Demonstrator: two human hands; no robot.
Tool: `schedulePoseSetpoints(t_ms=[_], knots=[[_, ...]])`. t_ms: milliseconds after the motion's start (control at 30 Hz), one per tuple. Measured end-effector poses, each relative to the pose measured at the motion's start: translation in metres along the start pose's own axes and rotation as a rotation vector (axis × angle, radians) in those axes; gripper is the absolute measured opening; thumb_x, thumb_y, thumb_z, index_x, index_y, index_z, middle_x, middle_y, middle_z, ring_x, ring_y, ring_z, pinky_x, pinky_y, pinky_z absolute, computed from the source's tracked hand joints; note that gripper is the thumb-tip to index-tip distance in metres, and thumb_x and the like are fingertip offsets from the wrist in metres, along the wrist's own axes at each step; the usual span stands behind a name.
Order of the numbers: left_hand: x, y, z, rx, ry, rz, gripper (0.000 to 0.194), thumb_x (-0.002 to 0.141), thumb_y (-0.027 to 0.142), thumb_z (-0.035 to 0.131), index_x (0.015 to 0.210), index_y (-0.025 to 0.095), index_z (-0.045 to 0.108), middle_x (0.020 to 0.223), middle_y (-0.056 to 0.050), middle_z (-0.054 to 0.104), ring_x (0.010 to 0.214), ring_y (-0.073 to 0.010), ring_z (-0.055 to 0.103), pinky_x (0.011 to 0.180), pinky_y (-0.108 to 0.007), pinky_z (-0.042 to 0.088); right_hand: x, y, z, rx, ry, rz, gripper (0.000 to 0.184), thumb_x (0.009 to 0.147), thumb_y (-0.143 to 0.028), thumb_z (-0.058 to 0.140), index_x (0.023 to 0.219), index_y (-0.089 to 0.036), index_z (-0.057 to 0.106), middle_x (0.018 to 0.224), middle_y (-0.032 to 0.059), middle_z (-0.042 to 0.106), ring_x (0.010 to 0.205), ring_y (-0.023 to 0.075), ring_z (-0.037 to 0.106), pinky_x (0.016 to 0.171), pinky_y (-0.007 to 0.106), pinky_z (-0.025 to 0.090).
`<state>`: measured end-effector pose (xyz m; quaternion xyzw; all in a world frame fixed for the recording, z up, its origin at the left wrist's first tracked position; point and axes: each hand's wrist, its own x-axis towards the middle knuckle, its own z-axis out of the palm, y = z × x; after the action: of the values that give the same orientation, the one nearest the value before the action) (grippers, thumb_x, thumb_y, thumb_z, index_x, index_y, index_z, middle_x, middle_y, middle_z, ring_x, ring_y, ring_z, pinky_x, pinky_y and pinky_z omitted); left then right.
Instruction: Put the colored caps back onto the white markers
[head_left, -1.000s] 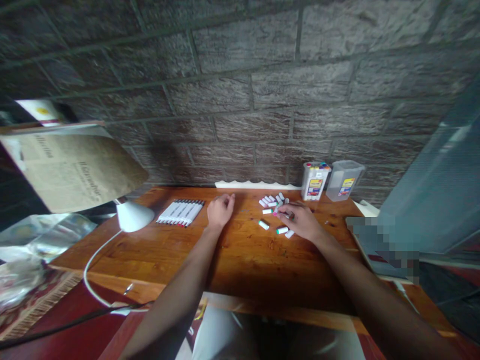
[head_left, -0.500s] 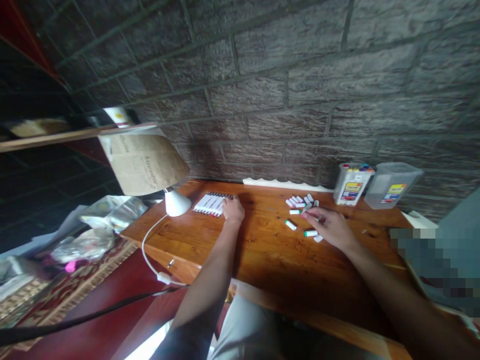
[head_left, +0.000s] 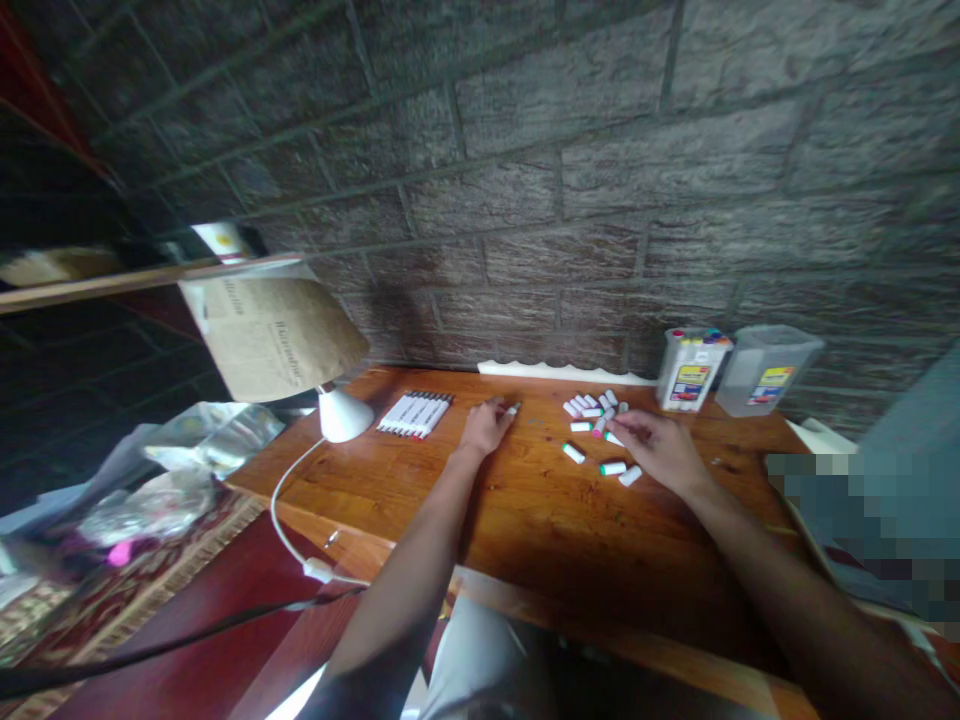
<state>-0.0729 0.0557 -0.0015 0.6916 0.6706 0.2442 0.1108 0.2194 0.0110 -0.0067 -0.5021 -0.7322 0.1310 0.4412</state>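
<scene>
My left hand (head_left: 487, 427) rests on the desk right of a row of white markers (head_left: 414, 414), its fingers closed around a marker (head_left: 514, 408) whose tip pokes out to the right. My right hand (head_left: 660, 448) is at the loose white marker caps (head_left: 589, 402). Its fingertips are pinched at a pink-ended cap (head_left: 599, 427); the fingers partly hide it. Several green-ended caps, one of them a green-ended cap (head_left: 613, 468), lie just in front of that hand.
At the back right stand a clear case with markers (head_left: 685, 372) and a second clear case (head_left: 765, 375). A lamp (head_left: 345, 415) with a paper-like shade stands on the left, its white cord (head_left: 279, 500) hanging over the desk edge. A stone-block wall rises behind the wooden desk (head_left: 540, 510).
My left hand has moved right, off the row of markers, and now a marker tip shows in it. The right hand stays among the caps, its fingertips now at a pink-ended one.
</scene>
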Motion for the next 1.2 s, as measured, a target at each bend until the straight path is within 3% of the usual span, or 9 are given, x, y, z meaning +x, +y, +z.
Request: schedulePoseSetpoints(t_ms=[67,133,267,367,567,767,900,1033,1200], knots=[[-0.002,0.010,0.010,-0.265,-0.097,0.179,0.022,0.087,0.032,0.062,0.099,0.016,0.071,0.107,-0.010,0.073,0.108,-0.0241,0.065,0.096,-0.030,0.048,0.000,-0.003,0.000,0.030,-0.044,-0.036,0.026,0.087,-0.043,0.058,0.088,-0.023,0.075,0.090,0.0027,0.076,0.078,0.0194,0.070,0.073,0.030,0.052],[-0.004,0.019,0.018,-0.625,-0.195,0.239,0.028,0.082,0.037,0.068,0.098,0.013,0.070,0.103,-0.011,0.073,0.101,-0.0247,0.068,0.094,-0.034,0.050,0.000,-0.006,0.000,0.045,-0.077,-0.053,0.023,0.087,-0.041,0.058,0.089,-0.025,0.075,0.091,0.0018,0.076,0.082,0.0198,0.070,0.077,0.031,0.053],[-0.007,0.030,0.018,-1.301,-0.384,0.070,0.044,0.073,0.032,0.079,0.110,0.013,0.064,0.095,-0.008,0.073,0.081,-0.0202,0.073,0.088,-0.039,0.055,-0.001,-0.009,-0.001,0.065,-0.120,-0.054,0.020,0.087,-0.039,0.060,0.089,-0.026,0.074,0.092,0.0009,0.076,0.085,0.0197,0.071,0.079,0.032,0.053],[-0.009,0.032,0.007,-1.519,-0.443,0.025,0.035,0.076,0.022,0.077,0.107,0.010,0.066,0.094,-0.009,0.074,0.091,-0.0229,0.073,0.095,-0.040,0.053,-0.004,-0.011,0.003,0.071,-0.165,-0.098,0.019,0.086,-0.040,0.063,0.089,-0.025,0.074,0.092,0.0019,0.076,0.084,0.0197,0.070,0.080,0.033,0.053],[-0.011,0.036,0.000,-1.672,-0.412,-0.008,0.018,0.081,0.011,0.069,0.098,0.010,0.067,0.091,-0.009,0.075,0.087,-0.0213,0.074,0.087,-0.034,0.057,-0.010,-0.022,0.022,-0.080,-0.225,-0.272,0.014,0.081,-0.031,0.071,0.093,-0.024,0.072,0.092,0.0040,0.075,0.088,0.0217,0.067,0.084,0.036,0.051],[-0.013,0.038,0.000,-1.714,-0.411,-0.008,0.017,0.080,0.011,0.071,0.096,0.011,0.066,0.088,-0.007,0.074,0.083,-0.0192,0.074,0.082,-0.030,0.058,-0.009,-0.023,0.030,-0.173,-0.244,-0.291,0.016,0.084,-0.013,0.060,0.086,-0.024,0.072,0.091,0.0038,0.075,0.093,0.0213,0.065,0.088,0.036,0.048],[-0.013,0.038,0.001,-1.721,-0.421,0.046,0.024,0.073,0.015,0.078,0.094,0.012,0.066,0.086,-0.005,0.073,0.084,-0.0171,0.073,0.081,-0.028,0.058,-0.009,-0.022,0.025,-0.103,-0.198,-0.200,0.016,0.084,-0.017,0.060,0.089,-0.024,0.073,0.090,0.0035,0.075,0.085,0.0210,0.067,0.080,0.034,0.050],[-0.014,0.041,0.006,-1.660,-0.396,0.058,0.030,0.065,0.019,0.085,0.090,0.012,0.069,0.081,-0.002,0.071,0.072,-0.0100,0.068,0.073,-0.022,0.055,-0.008,-0.027,0.017,0.069,-0.103,0.006,0.023,0.089,-0.036,0.057,0.093,-0.023,0.075,0.088,0.0040,0.076,0.074,0.0200,0.068,0.068,0.032,0.051],[-0.020,0.049,0.012,-1.544,-0.437,0.090,0.029,0.063,0.021,0.086,0.087,0.013,0.073,0.076,0.000,0.069,0.061,-0.0040,0.058,0.057,-0.014,0.043,-0.008,-0.039,0.013,0.479,-0.221,0.130,0.033,0.085,-0.048,0.062,0.100,-0.021,0.073,0.096,0.0047,0.076,0.083,0.0211,0.069,0.072,0.032,0.053]])
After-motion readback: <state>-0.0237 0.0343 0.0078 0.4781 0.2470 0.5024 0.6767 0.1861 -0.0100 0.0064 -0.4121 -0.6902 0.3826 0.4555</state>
